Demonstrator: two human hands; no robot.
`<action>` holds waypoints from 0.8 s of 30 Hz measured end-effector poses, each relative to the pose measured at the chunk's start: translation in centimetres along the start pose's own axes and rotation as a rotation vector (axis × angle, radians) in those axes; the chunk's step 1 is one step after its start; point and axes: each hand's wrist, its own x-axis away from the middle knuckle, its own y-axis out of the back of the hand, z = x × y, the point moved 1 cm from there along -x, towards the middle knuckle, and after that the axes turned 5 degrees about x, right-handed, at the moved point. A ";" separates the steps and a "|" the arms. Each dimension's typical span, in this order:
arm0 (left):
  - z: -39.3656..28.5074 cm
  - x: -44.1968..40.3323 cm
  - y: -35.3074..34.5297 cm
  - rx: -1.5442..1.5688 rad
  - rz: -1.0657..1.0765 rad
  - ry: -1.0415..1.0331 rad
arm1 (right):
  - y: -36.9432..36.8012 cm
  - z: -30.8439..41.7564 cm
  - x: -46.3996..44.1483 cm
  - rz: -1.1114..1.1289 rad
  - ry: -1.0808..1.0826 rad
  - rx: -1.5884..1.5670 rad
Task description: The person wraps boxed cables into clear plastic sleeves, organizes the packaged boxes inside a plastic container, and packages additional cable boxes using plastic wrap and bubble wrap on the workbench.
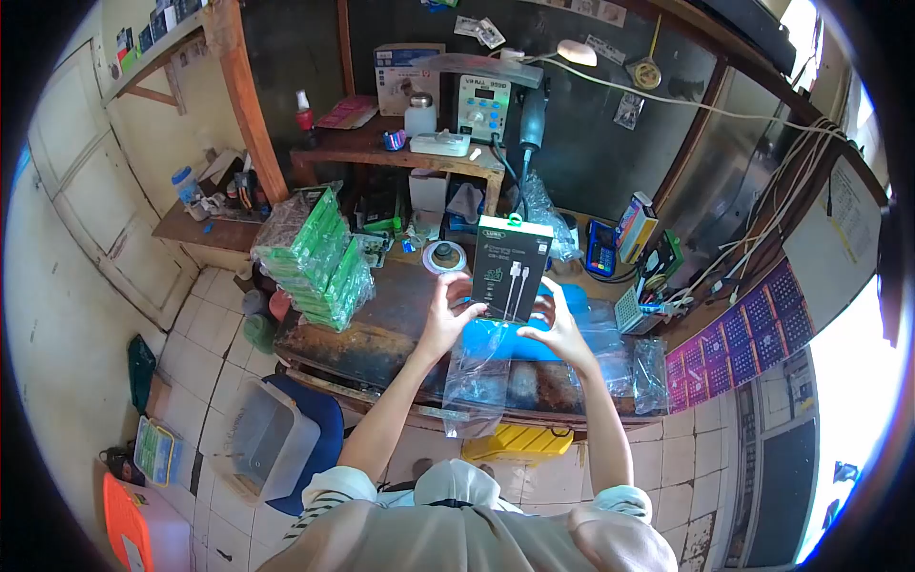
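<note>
A black charging-cable box (505,272) with a green top edge stands upright between my two hands, a white cable printed on its front. My left hand (448,313) grips its lower left side, thumb across the front. On the lower right side, my right hand (558,324) holds it the same way. Under the box lie a clear plastic bag (474,381) and a blue mat (534,345) on the dark worn desk (391,334). To the left is a stack of green boxes (319,262) wrapped in clear plastic.
A soldering station (484,107) stands on the raised shelf (362,148) at the back. Right of the mat are a pen basket (629,313) and a blue card-reader-like device (600,250). Below the desk are a yellow case (519,444) and a clear bin (255,443).
</note>
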 end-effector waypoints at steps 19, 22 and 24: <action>-6.2 -1.4 0.2 -0.491 0.398 0.110 | 0.2 1.8 0.7 -0.073 0.162 0.280; -6.2 -1.5 0.0 -0.711 0.397 0.066 | 0.4 2.4 0.6 -0.031 0.200 0.288; -6.6 -1.5 -0.3 -0.570 0.459 0.022 | 0.5 3.2 0.6 -0.010 0.138 0.277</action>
